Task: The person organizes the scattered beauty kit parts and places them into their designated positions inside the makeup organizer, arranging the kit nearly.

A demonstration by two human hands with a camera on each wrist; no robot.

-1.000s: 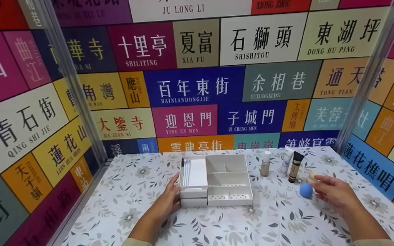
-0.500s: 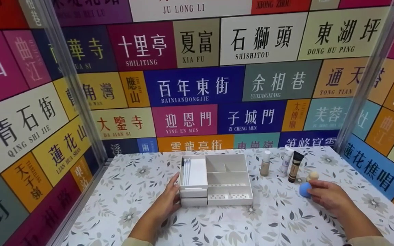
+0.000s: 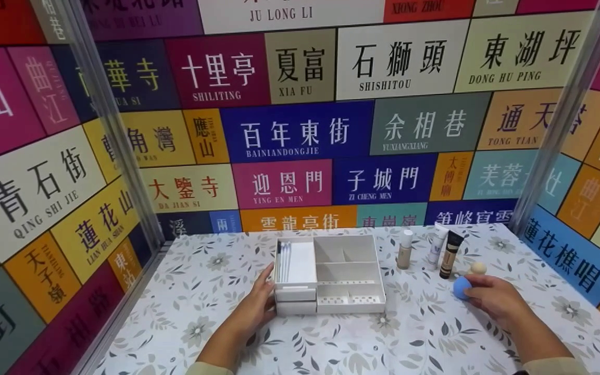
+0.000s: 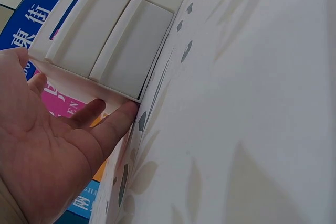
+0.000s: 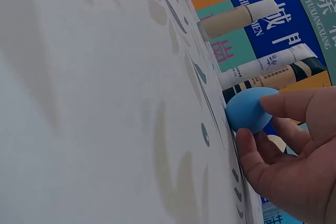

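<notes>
At three o'clock from the white organizer (image 3: 296, 308), the blue sponge (image 3: 460, 288) is pinched by the right hand (image 3: 494, 297); at nine o'clock, the organizer is touched by the left hand's (image 3: 257, 298) loosely extended fingers. Grasping seems in hand; a gentle lift is probably called for.

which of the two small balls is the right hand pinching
The blue ball, pinched in the fingertips of the right hand. The other, the cream ball, sits just beyond it, outside that grip.
</notes>
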